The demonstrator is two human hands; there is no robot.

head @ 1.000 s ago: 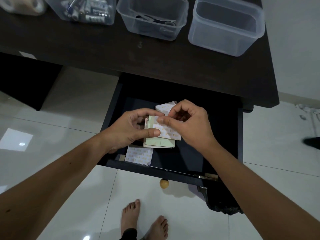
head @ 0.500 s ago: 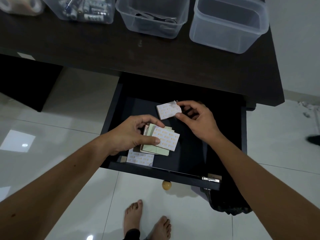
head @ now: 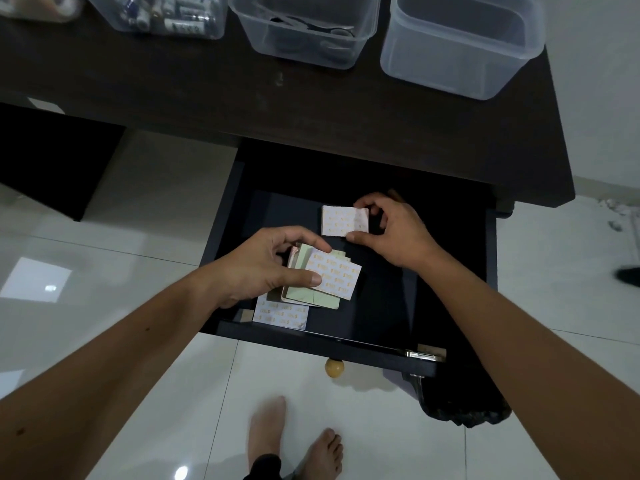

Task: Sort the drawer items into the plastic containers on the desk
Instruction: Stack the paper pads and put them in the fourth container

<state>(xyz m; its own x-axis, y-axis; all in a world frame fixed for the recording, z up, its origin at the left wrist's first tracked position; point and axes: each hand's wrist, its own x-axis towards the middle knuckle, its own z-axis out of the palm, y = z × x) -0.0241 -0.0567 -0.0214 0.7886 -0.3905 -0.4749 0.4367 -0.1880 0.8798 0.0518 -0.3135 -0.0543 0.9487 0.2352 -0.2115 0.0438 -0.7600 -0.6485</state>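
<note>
The dark drawer point(head: 457, 271) stands pulled out under the desk. My left hand point(head: 263, 268) grips a small stack of cards point(head: 332, 280), pale green ones with a white, orange-printed one on top, over the drawer's front left. My right hand point(head: 394, 233) pinches another white printed card point(head: 337, 221) by its right edge, farther back in the drawer. A third printed card point(head: 280, 315) lies flat at the drawer's front left corner, partly under the stack.
On the dark desk point(head: 242, 105) stand clear plastic containers: one with batteries point(head: 166, 15), one with scissors point(head: 304, 32), one with nothing visible inside point(head: 460, 46). A round wooden knob point(head: 334, 367) sticks out from the drawer front. My bare feet stand on white tiles below.
My right hand left the stack, moved back and right, and took hold of the separate printed card. The left hand kept the stack almost in place.
</note>
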